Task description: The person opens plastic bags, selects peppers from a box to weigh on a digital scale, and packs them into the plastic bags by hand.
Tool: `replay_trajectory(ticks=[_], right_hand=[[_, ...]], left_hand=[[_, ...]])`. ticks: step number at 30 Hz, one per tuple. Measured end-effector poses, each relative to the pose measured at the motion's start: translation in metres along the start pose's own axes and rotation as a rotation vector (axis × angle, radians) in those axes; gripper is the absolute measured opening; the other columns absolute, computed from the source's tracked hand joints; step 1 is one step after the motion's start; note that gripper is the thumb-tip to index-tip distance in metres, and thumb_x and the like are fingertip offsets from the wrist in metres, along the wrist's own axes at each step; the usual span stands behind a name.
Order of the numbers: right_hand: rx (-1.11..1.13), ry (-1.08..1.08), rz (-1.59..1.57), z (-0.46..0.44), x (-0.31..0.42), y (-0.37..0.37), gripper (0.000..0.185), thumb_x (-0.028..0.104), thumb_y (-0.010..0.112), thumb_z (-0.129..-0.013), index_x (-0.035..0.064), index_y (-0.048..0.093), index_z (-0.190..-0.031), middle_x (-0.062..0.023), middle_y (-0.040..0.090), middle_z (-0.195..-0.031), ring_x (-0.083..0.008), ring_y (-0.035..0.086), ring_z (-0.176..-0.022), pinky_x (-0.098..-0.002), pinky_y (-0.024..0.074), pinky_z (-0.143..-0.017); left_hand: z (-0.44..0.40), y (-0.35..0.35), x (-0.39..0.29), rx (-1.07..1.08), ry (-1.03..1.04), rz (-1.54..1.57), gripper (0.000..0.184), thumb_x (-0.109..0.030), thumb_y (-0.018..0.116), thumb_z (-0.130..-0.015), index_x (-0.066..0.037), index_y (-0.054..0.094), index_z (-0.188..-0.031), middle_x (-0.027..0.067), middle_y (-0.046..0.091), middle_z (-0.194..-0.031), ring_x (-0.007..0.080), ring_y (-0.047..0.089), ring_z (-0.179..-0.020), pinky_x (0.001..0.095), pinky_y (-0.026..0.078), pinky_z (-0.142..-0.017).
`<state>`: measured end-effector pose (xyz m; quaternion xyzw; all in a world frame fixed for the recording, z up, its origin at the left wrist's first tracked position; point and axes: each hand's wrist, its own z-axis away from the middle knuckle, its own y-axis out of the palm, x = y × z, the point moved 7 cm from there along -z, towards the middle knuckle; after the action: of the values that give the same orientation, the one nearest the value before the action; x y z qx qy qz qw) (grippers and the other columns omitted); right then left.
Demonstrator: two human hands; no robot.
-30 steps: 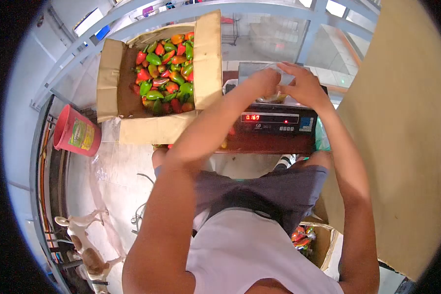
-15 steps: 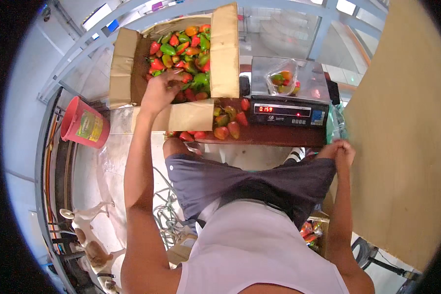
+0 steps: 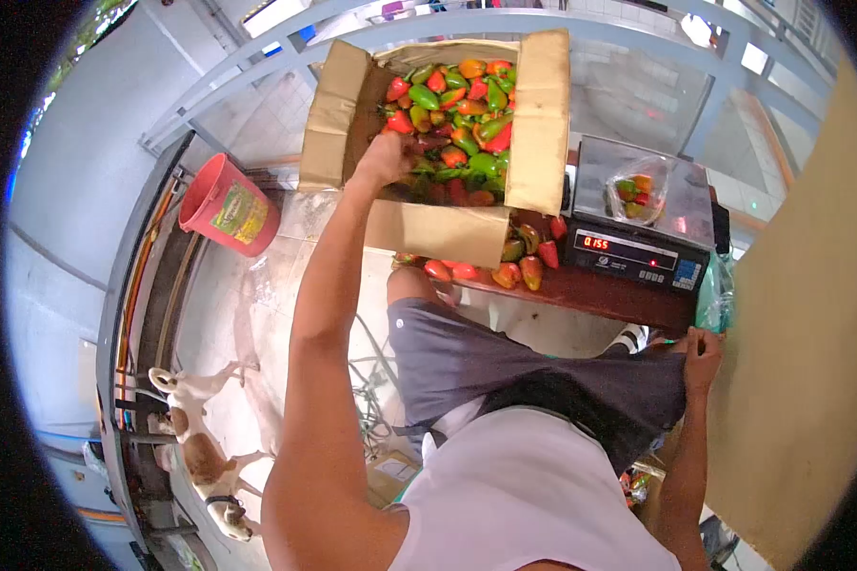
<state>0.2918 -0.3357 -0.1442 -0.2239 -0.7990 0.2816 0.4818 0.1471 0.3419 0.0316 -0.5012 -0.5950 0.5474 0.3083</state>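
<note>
Far to the left of the scale (image 3: 628, 255), low on the floor, stands a white dog (image 3: 198, 455) with brown patches and a dark collar. Above it in view, also well left of the scale, a red bucket (image 3: 230, 207) with a green and yellow label sits near the wall side. A loose green hose (image 3: 369, 404) lies on the floor, below and to the left of the scale.

Left of the scale is the open cardboard box (image 3: 448, 228), its flaps spread, holding red, green and orange peppers (image 3: 486, 130). The left hand (image 3: 385, 160) reaches into its left part, down among the peppers; the fingers are blurred, so how far its grip is open, and whether it has hold of one, I cannot tell. Just left of the scale, loose peppers (image 3: 530, 271) lie on the dark red bench (image 3: 628, 306), partly beside the box's near flap.

The scale shows 0.155 in red digits. On its metal plate rests a clear plastic bag (image 3: 636, 192) with a few red, orange and green peppers inside. A green plastic bag (image 3: 714, 295) hangs at the scale's right end. Just below that bag is the right hand (image 3: 703, 354), its grip closed with fingers curled in; whether anything is inside it, I cannot tell. Right of the scale stands a large tan board (image 3: 792, 352).
</note>
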Motion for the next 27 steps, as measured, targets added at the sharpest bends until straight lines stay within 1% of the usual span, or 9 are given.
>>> replay_trajectory(ticks=[2, 5, 9, 14, 15, 17, 19, 20, 27], right_hand=[[0.018, 0.045, 0.014, 0.000, -0.010, 0.002, 0.025, 0.021, 0.069, -0.094, 0.0000, 0.062, -0.082, -0.0082, 0.064, -0.078, -0.0212, 0.061, -0.074, -0.0359, 0.0487, -0.074], [-0.003, 0.119, -0.062, 0.003, -0.009, 0.000, 0.023, 0.019, 0.071, -0.092, 0.0008, 0.062, -0.081, -0.0080, 0.063, -0.075, -0.0207, 0.060, -0.072, -0.0350, 0.0487, -0.072], [-0.005, 0.160, -0.059, 0.004, -0.009, -0.001, 0.020, 0.017, 0.072, -0.091, 0.0014, 0.063, -0.081, -0.0083, 0.063, -0.075, -0.0195, 0.060, -0.072, -0.0337, 0.0486, -0.071], [-0.068, 0.017, -0.020, 0.005, -0.002, -0.005, 0.023, 0.020, 0.070, -0.093, -0.0002, 0.062, -0.084, -0.0067, 0.060, -0.075, -0.0161, 0.055, -0.072, -0.0325, 0.0471, -0.070], [-0.099, -0.026, -0.037, 0.004, 0.005, -0.006, 0.025, 0.022, 0.069, -0.095, -0.0009, 0.062, -0.085, -0.0061, 0.060, -0.075, -0.0145, 0.053, -0.071, -0.0318, 0.0463, -0.069], [-0.038, 0.023, -0.045, 0.002, 0.003, -0.003, 0.025, 0.022, 0.069, -0.094, -0.0007, 0.063, -0.086, -0.0064, 0.060, -0.075, -0.0160, 0.055, -0.072, -0.0322, 0.0470, -0.071], [-0.010, 0.061, -0.023, 0.002, -0.004, -0.002, 0.024, 0.021, 0.070, -0.093, -0.0003, 0.063, -0.084, -0.0073, 0.061, -0.076, -0.0186, 0.057, -0.072, -0.0333, 0.0481, -0.072], [-0.005, 0.079, 0.003, 0.002, -0.008, 0.005, 0.024, 0.020, 0.071, -0.092, 0.0000, 0.061, -0.082, -0.0081, 0.061, -0.076, -0.0205, 0.058, -0.072, -0.0342, 0.0488, -0.073], [-0.080, 0.069, 0.032, 0.005, 0.001, -0.006, 0.026, 0.022, 0.070, -0.092, 0.0001, 0.063, -0.081, -0.0096, 0.063, -0.077, -0.0227, 0.061, -0.072, -0.0349, 0.0498, -0.073]], left_hand=[[-0.016, 0.023, 0.016, 0.087, -0.018, -0.056, 0.022, -0.015, 0.067, -0.079, -0.008, 0.074, -0.099, 0.0187, 0.072, -0.098, 0.0343, 0.071, -0.093, 0.0425, 0.056, -0.084], [-0.025, 0.057, 0.025, 0.278, -0.088, -0.585, 0.024, -0.020, 0.067, -0.081, -0.009, 0.074, -0.100, 0.0162, 0.072, -0.106, 0.0321, 0.071, -0.098, 0.0416, 0.057, -0.085], [0.002, 0.050, -0.005, 0.275, -0.296, -0.309, 0.035, -0.029, 0.070, -0.078, -0.010, 0.073, -0.107, 0.0149, 0.071, -0.114, 0.0320, 0.069, -0.104, 0.0405, 0.056, -0.088], [-0.036, 0.069, 0.042, 0.336, -0.015, -0.340, 0.050, -0.029, 0.076, -0.076, -0.010, 0.068, -0.122, 0.0134, 0.071, -0.117, 0.0310, 0.069, -0.105, 0.0418, 0.055, -0.088], [-0.021, 0.007, 0.005, -0.026, -0.267, 0.231, 0.040, -0.022, 0.074, -0.077, -0.010, 0.070, -0.115, 0.0153, 0.073, -0.108, 0.0286, 0.070, -0.103, 0.0414, 0.054, -0.086], [-0.012, 0.013, -0.028, -0.139, -0.465, 1.178, 0.030, -0.018, 0.071, -0.078, -0.006, 0.072, -0.106, 0.0193, 0.072, -0.102, 0.0292, 0.069, -0.104, 0.0391, 0.054, -0.088], [-0.018, 0.025, -0.029, 0.131, -0.284, 0.095, 0.032, -0.018, 0.070, -0.081, -0.004, 0.068, -0.109, 0.0197, 0.070, -0.108, 0.0325, 0.068, -0.105, 0.0406, 0.055, -0.089], [-0.047, 0.092, 0.012, 0.240, -0.092, -0.226, 0.028, -0.018, 0.064, -0.085, -0.004, 0.067, -0.109, 0.0196, 0.069, -0.115, 0.0310, 0.069, -0.107, 0.0412, 0.055, -0.091], [-0.055, 0.134, 0.016, 0.326, -0.230, -0.258, 0.030, -0.018, 0.047, -0.093, -0.010, 0.075, -0.101, 0.0188, 0.070, -0.114, 0.0361, 0.068, -0.105, 0.0438, 0.055, -0.092]])
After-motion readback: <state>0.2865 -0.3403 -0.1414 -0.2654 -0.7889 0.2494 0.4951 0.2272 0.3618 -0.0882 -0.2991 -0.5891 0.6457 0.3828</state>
